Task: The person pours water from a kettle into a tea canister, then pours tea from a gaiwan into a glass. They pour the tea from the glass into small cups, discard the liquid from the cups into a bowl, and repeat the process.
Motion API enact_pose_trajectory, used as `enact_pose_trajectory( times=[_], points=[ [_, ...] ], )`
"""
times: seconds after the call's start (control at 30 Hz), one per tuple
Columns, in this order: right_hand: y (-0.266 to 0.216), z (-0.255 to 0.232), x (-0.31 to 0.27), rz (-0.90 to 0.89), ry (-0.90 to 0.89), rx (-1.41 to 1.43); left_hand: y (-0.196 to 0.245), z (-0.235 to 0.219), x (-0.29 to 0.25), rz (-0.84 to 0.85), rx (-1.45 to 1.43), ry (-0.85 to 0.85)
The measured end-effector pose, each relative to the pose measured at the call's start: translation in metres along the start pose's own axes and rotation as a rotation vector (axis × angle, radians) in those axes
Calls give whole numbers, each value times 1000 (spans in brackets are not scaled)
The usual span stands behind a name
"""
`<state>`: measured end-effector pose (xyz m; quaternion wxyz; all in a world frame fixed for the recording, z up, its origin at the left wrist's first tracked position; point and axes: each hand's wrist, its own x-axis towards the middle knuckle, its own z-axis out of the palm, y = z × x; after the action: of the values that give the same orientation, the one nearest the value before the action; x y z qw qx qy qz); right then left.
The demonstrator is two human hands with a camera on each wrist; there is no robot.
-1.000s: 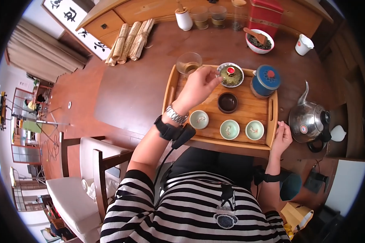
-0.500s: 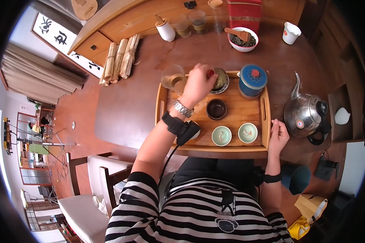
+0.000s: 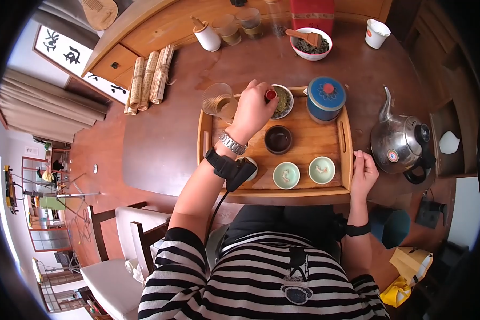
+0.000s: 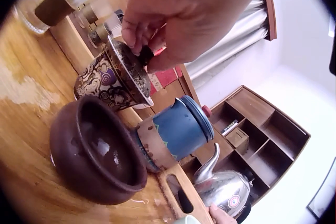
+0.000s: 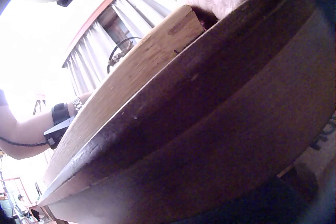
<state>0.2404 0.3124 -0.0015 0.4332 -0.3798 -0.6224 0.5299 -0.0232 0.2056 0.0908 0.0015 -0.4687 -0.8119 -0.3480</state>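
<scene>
Red knob (image 3: 271,94) pinched in my left hand (image 3: 253,111); right hand (image 3: 364,172) state unclear. Slippage could drop lid (image 3: 282,101) onto six-o'clock brown bowl (image 3: 278,140).

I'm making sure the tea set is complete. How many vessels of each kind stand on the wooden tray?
Pale green cups: 3 (one partly hidden)
Dark brown bowl: 1
Patterned lidded bowl: 1
Blue lidded pot: 1
Clear glass vessel: 1
Total: 7
</scene>
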Motion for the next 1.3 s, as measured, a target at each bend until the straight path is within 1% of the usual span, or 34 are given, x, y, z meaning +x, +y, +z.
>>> enact_pose_trajectory(
  times=[0.23, 0.27, 0.33, 0.43, 0.53, 0.7, 0.83, 0.93, 1.03, 1.13, 1.17, 1.23, 1.27, 1.3],
  points=[
    [2, 0, 0, 19, 9, 6, -2, 6, -2, 28, 4, 5],
    [7, 0, 1, -15, 22, 5, -3, 7, -2, 29, 7, 3],
    [9, 0, 1, -12, 19, -7, -5, 8, -2, 31, 3, 9],
    [0, 1, 0, -25, 20, -21, -4, 8, -2, 38, -4, 11],
    [-4, 1, 0, 22, 7, -34, -5, 8, -2, 51, -6, 4],
    [6, 2, 2, -10, 30, 6, -2, 5, -2, 33, 36, -42],
    [6, 0, 3, -40, 9, -34, 4, 0, -8, 11, 17, 16],
    [1, -1, 4, -12, -26, -8, 4, -7, -15, 13, 41, 56],
    [-3, -1, 8, -73, -24, -70, -1, -13, -22, 19, 30, 85],
    [-23, 3, 26, -298, -18, -90, -6, -17, -29, -2, -5, 72],
    [-34, 5, 34, -388, -28, -165, -8, -16, -32, -3, -40, 76],
    [-54, 13, 47, -381, -153, -158, -10, -15, -35, -12, -84, 87],
    [-62, 19, 53, -386, -163, -167, -11, -14, -36, -2, -115, 80],
    [-68, 25, 59, -447, -231, -241, -12, -15, -37, 8, -145, 72]
  ],
)
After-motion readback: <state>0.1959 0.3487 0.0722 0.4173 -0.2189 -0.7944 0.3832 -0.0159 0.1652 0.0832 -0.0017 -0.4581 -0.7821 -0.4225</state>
